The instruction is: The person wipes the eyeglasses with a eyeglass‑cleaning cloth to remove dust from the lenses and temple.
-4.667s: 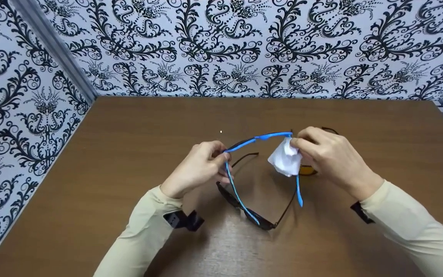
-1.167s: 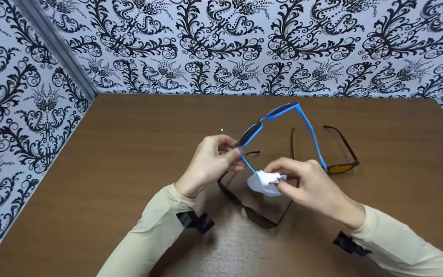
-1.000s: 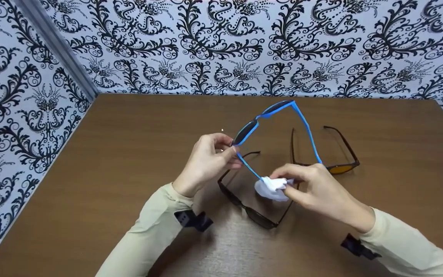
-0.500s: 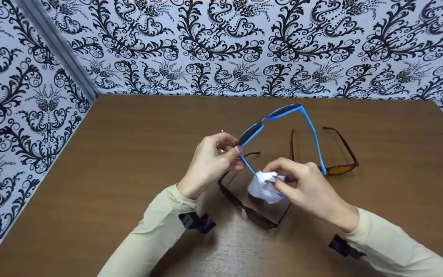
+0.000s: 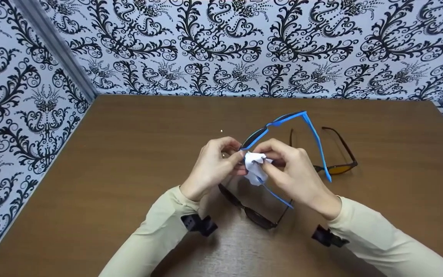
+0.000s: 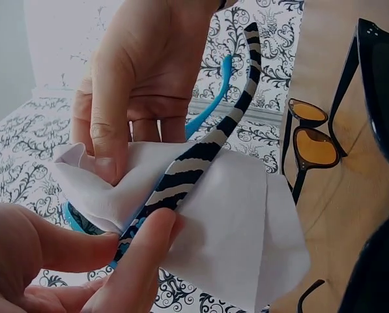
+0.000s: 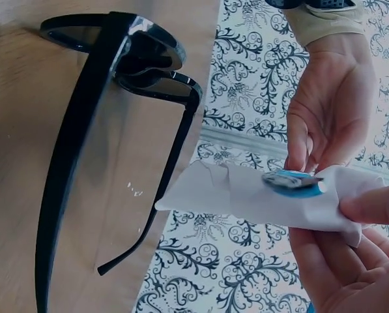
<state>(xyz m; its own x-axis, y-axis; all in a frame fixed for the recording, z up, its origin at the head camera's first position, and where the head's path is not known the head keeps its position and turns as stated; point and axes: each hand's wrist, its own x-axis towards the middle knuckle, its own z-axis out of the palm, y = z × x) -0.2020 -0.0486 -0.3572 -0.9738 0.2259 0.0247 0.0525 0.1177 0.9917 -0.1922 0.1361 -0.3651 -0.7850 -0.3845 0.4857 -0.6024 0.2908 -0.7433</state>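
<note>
Head view: a hard tug on the white cloth (image 5: 255, 163) could twist the blue-framed sunglasses (image 5: 255, 137) loose onto the black sunglasses (image 5: 258, 217) below, since the left hand (image 5: 214, 163) pinches them between its fingers at just one corner. They hang above the table (image 5: 140, 150), lenses reaching beyond those fingers; the right hand (image 5: 294, 173) pinches the cloth, which lies against the striped temple (image 6: 204, 153).

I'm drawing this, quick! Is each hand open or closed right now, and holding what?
Left hand: closed, pinching the blue sunglasses.
Right hand: closed, holding the white cloth against them.
</note>
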